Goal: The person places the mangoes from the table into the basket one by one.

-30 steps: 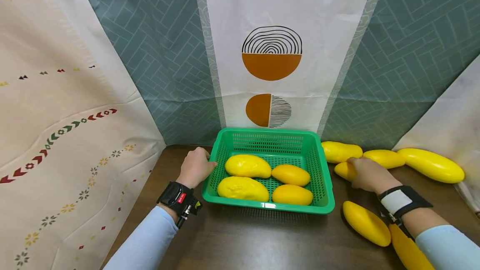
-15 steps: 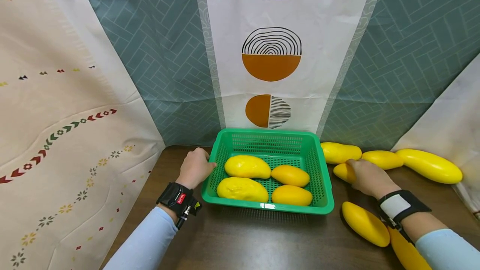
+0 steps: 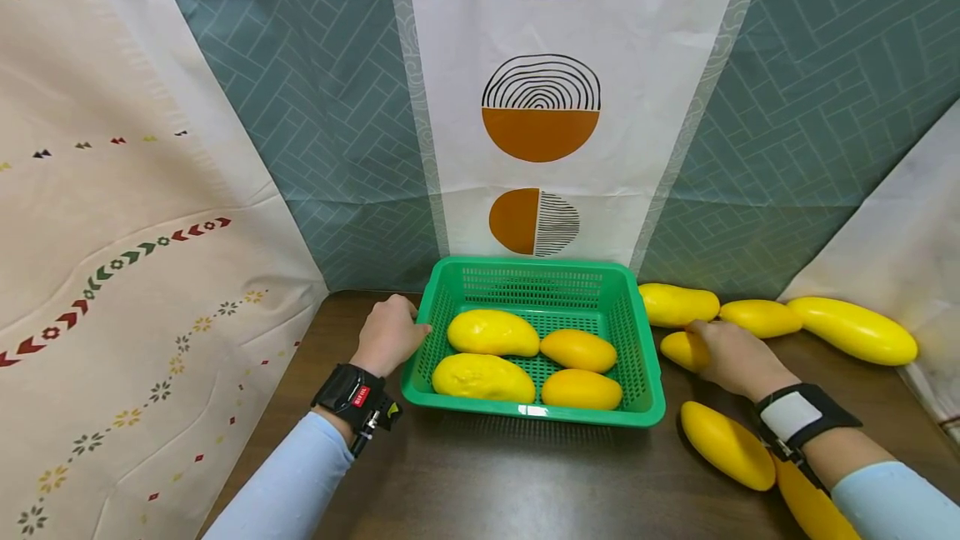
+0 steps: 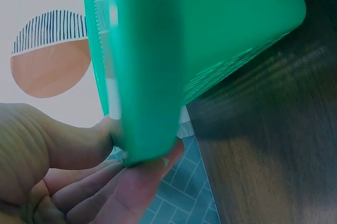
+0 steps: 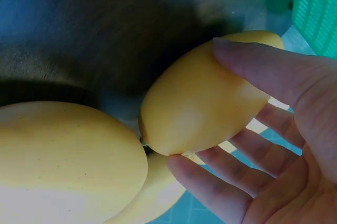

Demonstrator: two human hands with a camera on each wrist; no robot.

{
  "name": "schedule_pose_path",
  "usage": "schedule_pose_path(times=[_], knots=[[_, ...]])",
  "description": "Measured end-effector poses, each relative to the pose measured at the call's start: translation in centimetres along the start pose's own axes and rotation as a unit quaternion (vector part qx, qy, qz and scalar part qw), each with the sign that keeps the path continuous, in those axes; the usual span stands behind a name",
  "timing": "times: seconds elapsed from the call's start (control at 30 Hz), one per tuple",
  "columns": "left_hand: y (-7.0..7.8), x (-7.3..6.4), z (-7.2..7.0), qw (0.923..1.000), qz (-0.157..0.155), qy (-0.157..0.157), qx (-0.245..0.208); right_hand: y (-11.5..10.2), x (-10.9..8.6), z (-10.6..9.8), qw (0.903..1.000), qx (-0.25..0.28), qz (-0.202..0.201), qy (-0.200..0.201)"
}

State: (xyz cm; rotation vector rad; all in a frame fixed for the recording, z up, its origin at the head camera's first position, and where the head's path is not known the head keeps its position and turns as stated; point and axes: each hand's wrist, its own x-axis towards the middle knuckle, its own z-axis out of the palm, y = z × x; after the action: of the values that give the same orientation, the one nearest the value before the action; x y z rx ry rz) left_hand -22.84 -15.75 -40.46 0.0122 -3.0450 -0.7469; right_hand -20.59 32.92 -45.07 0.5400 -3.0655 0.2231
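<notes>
My left hand (image 3: 390, 336) pinches the left rim of a green plastic basket (image 3: 536, 413), thumb on one side and fingers curled under the edge in the left wrist view. Inside lie two larger yellow mangoes (image 3: 493, 332) and two smaller orange-yellow mangoes (image 3: 581, 389). Right of the basket, my right hand (image 3: 738, 359) grips a small orange-yellow mango (image 5: 195, 103), with the thumb across its top and fingertips along its lower side. The hand covers part of this mango in the head view. Another mango (image 5: 63, 155) lies close by its stem end.
Behind the right hand, a row of yellow mangoes (image 3: 855, 330) lies along the back of the dark wooden table (image 3: 465, 477). Nearer are two orange-yellow mangoes (image 3: 726, 446), one partly under the right forearm. Patterned cloth (image 3: 345, 148) hangs behind the table.
Hardly anything differs. The scene sits slightly further left in the head view, and the right hand with its mango has shifted a touch toward the basket.
</notes>
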Motion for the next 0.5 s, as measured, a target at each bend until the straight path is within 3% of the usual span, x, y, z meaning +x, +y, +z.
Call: schedule_pose_path(times=[0.37, 0.5], knots=[[0.1, 0.1, -0.2, 1.0, -0.001, 0.003, 0.008, -1.1, 0.4, -1.5, 0.9997, 0.016, -0.008, 0.016], [0.1, -0.1, -0.1, 1.0, -0.001, 0.001, 0.008, -1.8, 0.7, -2.7, 0.9997, 0.021, 0.007, 0.011]])
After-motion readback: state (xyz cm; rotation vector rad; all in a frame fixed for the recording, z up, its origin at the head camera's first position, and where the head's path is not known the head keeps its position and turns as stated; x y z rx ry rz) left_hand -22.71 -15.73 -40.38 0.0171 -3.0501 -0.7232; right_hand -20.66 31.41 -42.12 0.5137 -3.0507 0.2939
